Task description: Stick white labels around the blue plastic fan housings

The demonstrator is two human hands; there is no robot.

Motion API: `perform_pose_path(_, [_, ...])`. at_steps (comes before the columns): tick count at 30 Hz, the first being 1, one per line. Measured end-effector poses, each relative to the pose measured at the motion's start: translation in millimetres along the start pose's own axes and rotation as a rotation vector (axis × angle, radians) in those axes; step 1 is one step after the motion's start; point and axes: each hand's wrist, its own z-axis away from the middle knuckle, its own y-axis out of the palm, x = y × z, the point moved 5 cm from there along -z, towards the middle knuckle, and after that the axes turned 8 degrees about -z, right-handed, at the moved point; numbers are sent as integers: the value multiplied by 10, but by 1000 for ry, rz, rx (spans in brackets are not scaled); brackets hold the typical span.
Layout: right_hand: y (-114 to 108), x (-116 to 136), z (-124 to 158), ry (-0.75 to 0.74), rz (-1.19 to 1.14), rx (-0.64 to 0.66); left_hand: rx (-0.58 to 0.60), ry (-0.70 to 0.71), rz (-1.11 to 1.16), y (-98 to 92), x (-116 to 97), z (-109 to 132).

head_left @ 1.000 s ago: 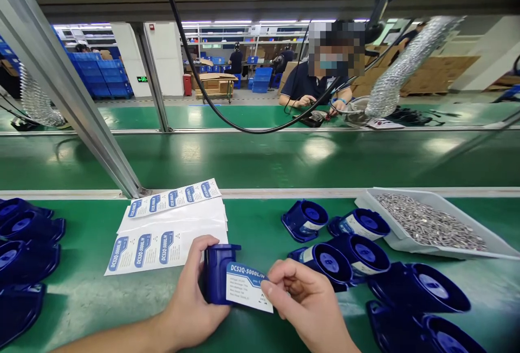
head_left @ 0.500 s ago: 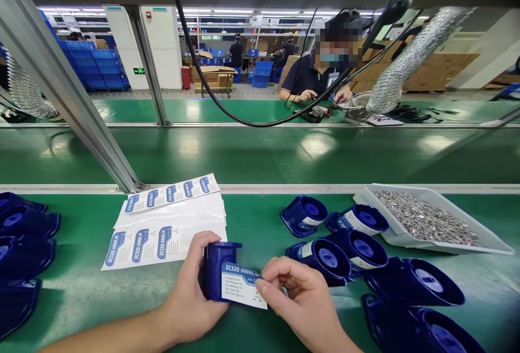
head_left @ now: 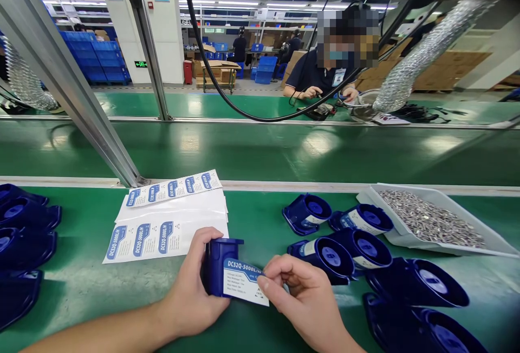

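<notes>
My left hand (head_left: 197,288) is wrapped round a dark blue plastic housing (head_left: 216,266) above the green bench. Against the housing's right side lies the left part of a white and blue label (head_left: 244,281), printed DC52Q-5000L/H. The label's right end stands away from the housing, pinched between the thumb and forefinger of my right hand (head_left: 298,293). Label sheets (head_left: 162,242) lie flat behind my left hand, with a narrower strip of labels (head_left: 174,186) on top at the back.
Several blue housings (head_left: 329,258), some labelled, stand at the right beside a white tray (head_left: 430,217) of small metal parts. More blue housings (head_left: 24,244) are at the left edge. A metal post (head_left: 81,77) slants down at the left. Across the bench sits a person (head_left: 325,79).
The camera view has shifted slightly. Both hands keep the same hold on the housing and the label, with hardly any movement between them.
</notes>
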Motion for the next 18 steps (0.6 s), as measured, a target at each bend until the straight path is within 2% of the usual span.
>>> perform_pose_path(3, [0, -2, 13, 17, -9, -37, 14, -12, 12, 0, 7, -1])
perform_pose_path(9, [-24, -60, -17, -18, 35, 84, 22, -21, 21, 10, 8, -4])
perform_pose_path(18, [-34, -51, -10, -20, 38, 58, 27, -23, 31, 8, -1, -8])
